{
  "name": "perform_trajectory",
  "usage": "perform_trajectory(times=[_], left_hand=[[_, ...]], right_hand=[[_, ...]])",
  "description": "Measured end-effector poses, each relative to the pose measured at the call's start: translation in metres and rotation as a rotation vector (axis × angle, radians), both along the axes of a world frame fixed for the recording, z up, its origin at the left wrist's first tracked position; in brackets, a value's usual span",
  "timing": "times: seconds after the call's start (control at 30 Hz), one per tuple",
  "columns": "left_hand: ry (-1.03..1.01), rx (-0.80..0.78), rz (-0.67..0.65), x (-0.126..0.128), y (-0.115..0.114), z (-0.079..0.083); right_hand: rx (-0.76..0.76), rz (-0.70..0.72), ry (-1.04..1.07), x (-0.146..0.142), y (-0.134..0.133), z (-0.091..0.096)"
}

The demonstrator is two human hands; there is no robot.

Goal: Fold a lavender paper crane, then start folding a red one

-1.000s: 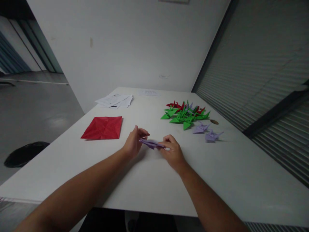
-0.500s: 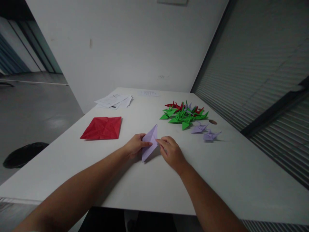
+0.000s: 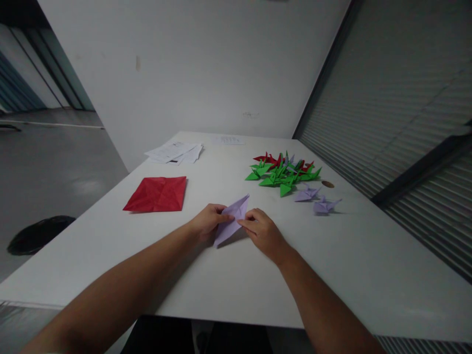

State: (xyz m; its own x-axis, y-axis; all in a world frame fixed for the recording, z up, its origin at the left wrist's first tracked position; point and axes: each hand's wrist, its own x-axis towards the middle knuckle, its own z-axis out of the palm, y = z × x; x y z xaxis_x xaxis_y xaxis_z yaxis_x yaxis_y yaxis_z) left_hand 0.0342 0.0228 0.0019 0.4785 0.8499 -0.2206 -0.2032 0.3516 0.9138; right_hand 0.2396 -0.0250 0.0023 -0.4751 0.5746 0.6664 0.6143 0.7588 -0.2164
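The left hand [image 3: 209,221] holds the purple paper [image 3: 227,230] tight, with its thumb on top. Most of its other fingers are hidden behind the paper. The right hand [image 3: 265,232] has its finger tips close together, pinching the paper at its right side. So the purple paper is between the two hands, just above the table [image 3: 236,285]. It is folded into a long, pointy shape and it tilts. One point goes up and away, and the other goes down toward the person.

To the left of the left hand, and a bit past it, a flat red paper [image 3: 157,195] lies on the table. It has lots of fold lines. Farther past the left hand, some white papers [image 3: 173,151] lie on top of each other.

Past the right hand and over to its right, there is a bunch of folded paper birds. Green birds [image 3: 275,179] are at the front, and red birds [image 3: 271,160] are at the back. Two purple birds [image 3: 307,194] sit nearer to the right hand, on its right side. A round brown spot [image 3: 328,184] is just behind them. Way past both hands is a white wall [image 3: 206,69].
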Motion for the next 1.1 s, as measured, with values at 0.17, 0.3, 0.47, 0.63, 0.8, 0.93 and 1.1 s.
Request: perform_trajectory(times=[0.17, 0.3, 0.47, 0.63, 0.8, 0.93, 1.1], left_hand=[[0.067, 0.061, 0.0, 0.0, 0.002, -0.003], [0.102, 0.105, -0.023, 0.0, 0.004, -0.006], [0.136, 0.128, -0.068, -0.002, 0.004, -0.005], [0.119, 0.107, -0.141, -0.002, 0.0, -0.002], [0.144, 0.212, -0.062, 0.002, 0.0, -0.003], [0.108, 0.262, -0.017, 0.005, -0.001, -0.006], [0.138, 0.294, -0.013, 0.008, -0.004, -0.003]], right_hand=[[-0.051, 0.017, -0.007, 0.001, 0.001, -0.001], [-0.14, 0.058, 0.081, 0.003, 0.002, -0.003], [-0.285, 0.077, 0.286, 0.007, 0.002, -0.003], [-0.434, 0.069, 0.429, 0.007, 0.003, -0.006], [-0.546, 0.066, 0.553, -0.002, 0.004, -0.006], [-0.569, 0.012, 0.611, -0.01, 0.004, -0.005], [-0.62, 0.002, 0.684, -0.017, 0.002, -0.005]])
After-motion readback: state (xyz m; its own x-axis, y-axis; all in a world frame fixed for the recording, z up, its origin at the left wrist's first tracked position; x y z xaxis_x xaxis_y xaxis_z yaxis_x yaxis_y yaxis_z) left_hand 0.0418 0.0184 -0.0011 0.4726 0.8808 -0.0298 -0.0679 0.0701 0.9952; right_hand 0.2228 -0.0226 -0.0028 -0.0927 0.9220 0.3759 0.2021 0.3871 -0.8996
